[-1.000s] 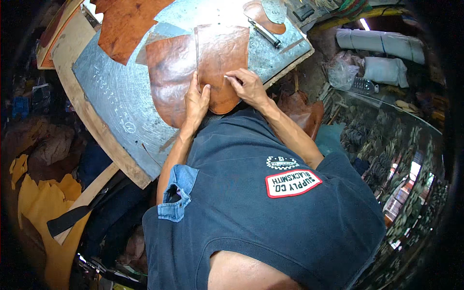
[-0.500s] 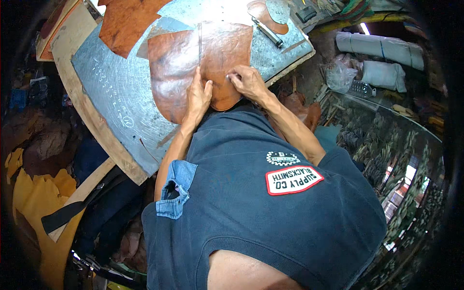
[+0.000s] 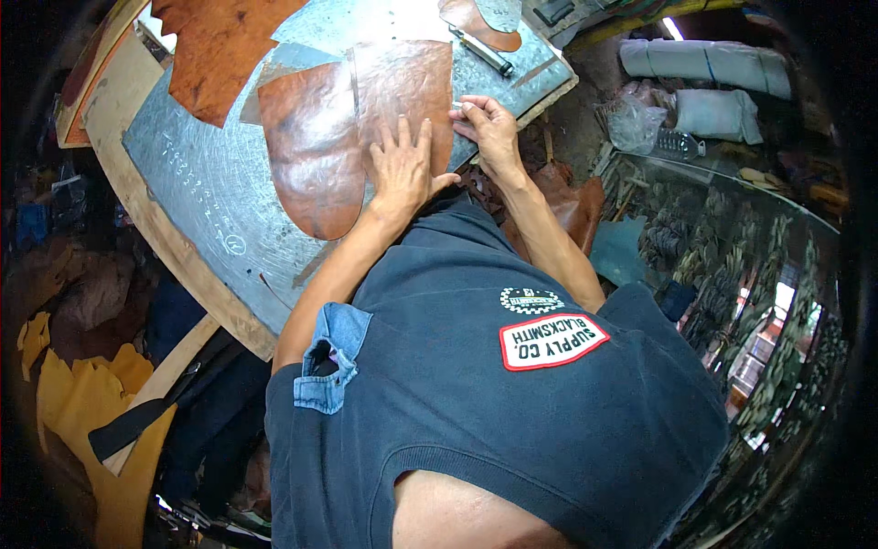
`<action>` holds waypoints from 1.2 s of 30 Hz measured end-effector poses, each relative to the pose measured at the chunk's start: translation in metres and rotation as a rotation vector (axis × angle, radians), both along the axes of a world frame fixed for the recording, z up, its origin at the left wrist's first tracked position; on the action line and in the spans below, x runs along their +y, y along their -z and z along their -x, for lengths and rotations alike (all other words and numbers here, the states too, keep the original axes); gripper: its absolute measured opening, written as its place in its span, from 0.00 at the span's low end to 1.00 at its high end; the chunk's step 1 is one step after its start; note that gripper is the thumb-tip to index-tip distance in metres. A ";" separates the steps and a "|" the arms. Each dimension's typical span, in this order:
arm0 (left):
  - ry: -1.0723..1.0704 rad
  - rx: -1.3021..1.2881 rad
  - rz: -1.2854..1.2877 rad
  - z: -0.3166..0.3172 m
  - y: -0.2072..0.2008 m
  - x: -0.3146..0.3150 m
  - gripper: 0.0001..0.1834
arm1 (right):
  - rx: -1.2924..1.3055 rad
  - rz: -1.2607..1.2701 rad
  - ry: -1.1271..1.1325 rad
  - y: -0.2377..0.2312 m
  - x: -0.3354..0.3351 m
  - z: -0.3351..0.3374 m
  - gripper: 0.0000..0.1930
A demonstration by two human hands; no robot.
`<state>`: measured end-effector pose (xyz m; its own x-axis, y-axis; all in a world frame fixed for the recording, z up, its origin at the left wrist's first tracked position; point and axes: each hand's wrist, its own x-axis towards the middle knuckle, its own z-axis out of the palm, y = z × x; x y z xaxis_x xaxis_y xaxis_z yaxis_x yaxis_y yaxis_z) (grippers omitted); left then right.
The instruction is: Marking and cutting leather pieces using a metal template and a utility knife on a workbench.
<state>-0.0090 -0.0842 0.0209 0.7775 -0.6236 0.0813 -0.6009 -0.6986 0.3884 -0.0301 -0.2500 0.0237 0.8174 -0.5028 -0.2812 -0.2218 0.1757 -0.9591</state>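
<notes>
Two brown leather pieces with rounded ends lie side by side on the metal-topped table [image 3: 210, 174]. On the right leather piece [image 3: 402, 82] my left hand [image 3: 402, 165] rests flat, fingers spread and pointing away from me. The left leather piece [image 3: 311, 146] has nothing on it. Just beyond the right piece's right edge, my right hand [image 3: 489, 128] is closed in a pinch. A small pale bit shows at its fingertips, too little to name. My left palm covers the near end of the right piece.
A dark pen-shaped tool [image 3: 482, 50] lies at the table's far right beside a small leather offcut [image 3: 476, 23]. A larger brown leather piece [image 3: 219, 55] lies far left. White wrapped rolls [image 3: 704, 66] and a plastic bottle [image 3: 679, 144] sit off to the right.
My left hand has moved from between the two pieces onto the right one and flattened. My right hand has drawn off the leather to the right. The whole view has shifted slightly.
</notes>
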 end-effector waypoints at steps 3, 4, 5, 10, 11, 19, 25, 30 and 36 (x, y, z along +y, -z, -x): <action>0.010 0.001 -0.076 -0.001 0.002 -0.007 0.50 | -0.056 -0.148 0.037 -0.002 -0.001 -0.001 0.10; 0.012 0.003 -0.079 -0.002 0.002 -0.006 0.50 | -0.054 -0.151 0.039 -0.004 -0.002 -0.001 0.10; 0.011 0.003 -0.039 -0.003 0.002 -0.005 0.44 | -0.094 -0.209 0.033 -0.010 -0.001 -0.002 0.11; 0.026 -0.011 0.146 -0.019 0.024 0.008 0.23 | -0.206 -0.175 0.092 -0.009 0.003 -0.005 0.11; -0.070 0.189 0.278 -0.030 0.027 0.020 0.18 | -0.144 0.060 0.027 -0.001 0.001 -0.002 0.12; -0.333 0.660 0.854 -0.051 0.037 0.066 0.17 | -0.185 0.978 -0.576 0.017 0.040 0.007 0.08; -0.357 0.704 0.782 -0.050 0.034 0.067 0.20 | -0.123 1.044 -0.577 0.016 0.037 0.004 0.07; -0.316 0.611 0.767 -0.046 0.025 0.064 0.21 | -0.132 1.026 -0.622 0.017 0.035 -0.001 0.08; -0.210 0.717 0.617 -0.039 -0.001 0.070 0.26 | 0.031 0.367 -0.228 0.006 0.010 -0.009 0.10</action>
<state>0.0302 -0.0145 0.0219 0.8604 -0.4733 -0.1890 0.0351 -0.3150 0.9484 -0.0214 -0.2400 0.0173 0.9131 -0.3817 -0.1434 -0.2452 -0.2329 -0.9411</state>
